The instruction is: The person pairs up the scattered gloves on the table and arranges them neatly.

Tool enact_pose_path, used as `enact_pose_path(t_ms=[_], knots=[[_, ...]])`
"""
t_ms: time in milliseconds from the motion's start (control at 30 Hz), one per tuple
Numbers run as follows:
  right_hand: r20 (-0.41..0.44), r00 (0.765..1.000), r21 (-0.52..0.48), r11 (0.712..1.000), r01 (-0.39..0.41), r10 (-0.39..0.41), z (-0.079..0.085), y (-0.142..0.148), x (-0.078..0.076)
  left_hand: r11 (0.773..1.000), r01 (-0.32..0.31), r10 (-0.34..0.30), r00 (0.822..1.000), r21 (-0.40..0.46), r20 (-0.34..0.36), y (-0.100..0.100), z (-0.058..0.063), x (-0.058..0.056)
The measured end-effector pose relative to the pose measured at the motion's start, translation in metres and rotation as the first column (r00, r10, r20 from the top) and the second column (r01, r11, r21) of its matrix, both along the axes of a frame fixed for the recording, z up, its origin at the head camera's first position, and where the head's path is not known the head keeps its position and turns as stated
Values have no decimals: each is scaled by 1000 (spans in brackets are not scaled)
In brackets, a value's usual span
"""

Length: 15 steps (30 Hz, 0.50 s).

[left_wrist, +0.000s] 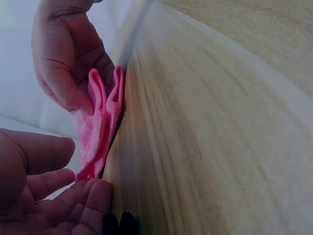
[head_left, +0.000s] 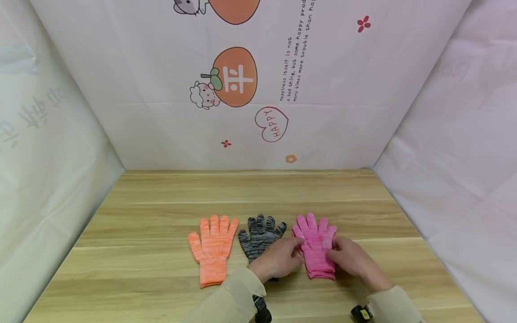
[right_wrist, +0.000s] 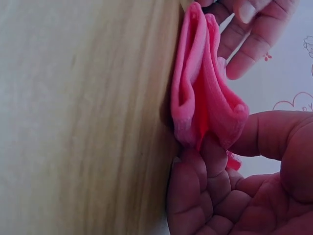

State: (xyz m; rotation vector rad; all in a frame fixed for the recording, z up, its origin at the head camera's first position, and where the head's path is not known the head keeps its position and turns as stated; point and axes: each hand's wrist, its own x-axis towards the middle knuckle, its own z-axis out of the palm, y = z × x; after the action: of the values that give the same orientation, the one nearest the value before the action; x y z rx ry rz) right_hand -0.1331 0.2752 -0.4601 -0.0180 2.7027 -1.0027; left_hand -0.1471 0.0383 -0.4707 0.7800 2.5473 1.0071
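Observation:
A pair of pink knit gloves (head_left: 317, 253) lies stacked on the wooden table, fingers pointing away from me. At their right edge, my right hand (head_left: 352, 256) pinches the upper glove; in the right wrist view its thumb (right_wrist: 269, 134) is on the outside and a finger reaches between the two layers. My left hand (head_left: 282, 258) is at the left edge of the pink gloves. In the left wrist view its fingertips (left_wrist: 98, 191) touch the gloves' edge while the thumb stands apart. Partly hidden under my left hand and forearm is a dark grey striped glove (head_left: 260, 237).
An orange glove (head_left: 214, 253) lies flat on the wooden table (head_left: 141, 251), left of the grey one. White cloth with printed fruit and lettering (head_left: 331, 112) hangs behind the table, and plain white sheets (head_left: 464, 170) stand along both sides.

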Motion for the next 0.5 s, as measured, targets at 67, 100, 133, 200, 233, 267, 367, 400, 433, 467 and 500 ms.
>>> enact_pose_path(t_ms=[67,100,133,200,233,267,367,400,433,467,500], knots=[[7,1000,-14,1000,-4,5,1,1,0,1000,3,-4,1000,-5,-7,0,0,0],[8,1000,-18,1000,-3,3,1,1,0,1000,4,-4,1000,-8,-12,0,0,0],[12,1000,-24,1000,2,-2,2,1,0,1000,6,-6,1000,-10,-17,0,0,0],[13,1000,-34,999,2,-2,2,1,1,1000,12,-13,1000,-11,-28,0,0,0],[14,1000,-32,999,6,-6,2,0,1,1000,18,-18,999,-9,-34,0,0,0],[13,1000,-28,1000,10,-10,2,0,2,1000,23,-23,999,-9,-47,0,-1,0],[7,1000,-8,1000,9,-9,1,0,2,999,43,-44,997,-11,-70,0,-1,1],[2,1000,2,1000,7,-7,0,-1,3,999,50,-51,996,-15,-78,0,-1,1],[2,1000,11,1000,6,-6,0,-1,3,998,57,-58,994,-19,-87,0,-1,1],[-2,1000,19,1000,1,-1,0,-1,3,998,63,-65,993,-26,-94,0,-1,1],[-5,1000,26,1000,-4,4,0,-1,3,997,70,-73,992,-31,-99,-1,-1,1]])
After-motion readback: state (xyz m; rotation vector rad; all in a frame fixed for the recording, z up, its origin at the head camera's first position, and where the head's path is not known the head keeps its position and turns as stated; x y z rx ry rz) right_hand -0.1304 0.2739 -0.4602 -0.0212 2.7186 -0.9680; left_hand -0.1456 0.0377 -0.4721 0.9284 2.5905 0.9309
